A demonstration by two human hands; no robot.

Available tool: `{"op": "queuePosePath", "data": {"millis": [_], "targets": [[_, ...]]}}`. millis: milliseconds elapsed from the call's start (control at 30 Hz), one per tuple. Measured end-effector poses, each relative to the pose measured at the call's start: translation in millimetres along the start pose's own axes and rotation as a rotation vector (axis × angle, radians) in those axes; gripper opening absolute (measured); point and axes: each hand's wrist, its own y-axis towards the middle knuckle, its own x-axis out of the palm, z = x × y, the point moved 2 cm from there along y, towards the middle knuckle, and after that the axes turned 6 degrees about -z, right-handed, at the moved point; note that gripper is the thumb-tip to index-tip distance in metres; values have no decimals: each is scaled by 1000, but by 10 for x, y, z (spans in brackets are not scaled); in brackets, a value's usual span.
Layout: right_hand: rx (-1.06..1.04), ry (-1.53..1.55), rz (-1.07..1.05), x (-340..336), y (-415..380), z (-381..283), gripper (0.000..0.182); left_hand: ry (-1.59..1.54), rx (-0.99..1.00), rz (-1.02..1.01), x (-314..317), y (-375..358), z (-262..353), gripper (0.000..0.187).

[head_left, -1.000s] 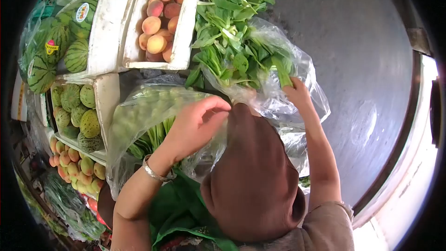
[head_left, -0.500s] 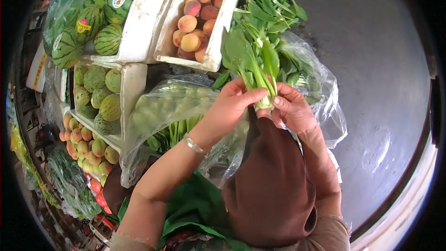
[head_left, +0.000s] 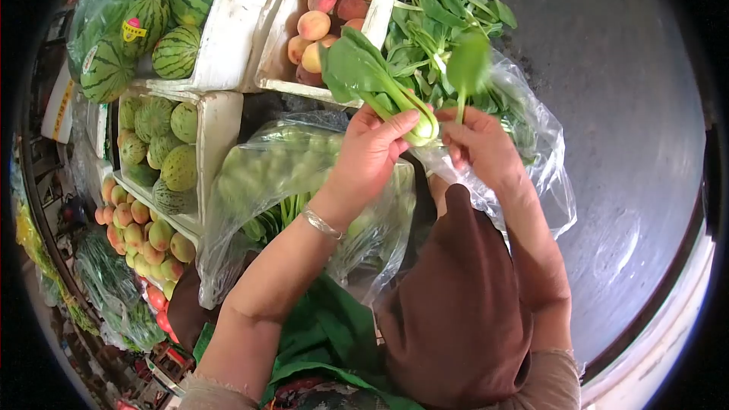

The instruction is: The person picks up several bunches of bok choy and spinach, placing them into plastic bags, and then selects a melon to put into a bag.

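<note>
My left hand (head_left: 377, 144) is closed round the pale base of a leafy green vegetable (head_left: 357, 68), whose broad leaves point up and to the left. To its right, my right hand (head_left: 478, 140) pinches the stem of a single loose leaf (head_left: 468, 64), blurred by motion. A small gap separates the leaf from the bunch. Behind both hands lies a heap of similar greens (head_left: 437, 19), part of it on a clear plastic bag (head_left: 558, 175). Another clear bag (head_left: 266, 175) with greens in it sits below and left of my left hand.
White foam boxes hold peaches (head_left: 314, 25), watermelons (head_left: 176, 52) and small striped melons (head_left: 180, 167) at the upper left. More fruit (head_left: 144, 235) lies below them. A dark grey surface (head_left: 615, 144) spans the right side. My brown-covered knee (head_left: 463, 296) is under my hands.
My hands have moved apart, and a single leaf is now separate in my right hand. The bunch in my left hand has shifted left and tilts more to the left.
</note>
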Motion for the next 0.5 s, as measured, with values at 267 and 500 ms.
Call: {"op": "queuePosePath", "data": {"millis": [267, 500], "targets": [[-363, -782, 268, 150, 106, -278, 44, 89, -29, 178, -67, -11, -51, 31], [-267, -1198, 249, 399, 23, -33, 42, 81, -81, 130, -61, -52, -152, 36]]}}
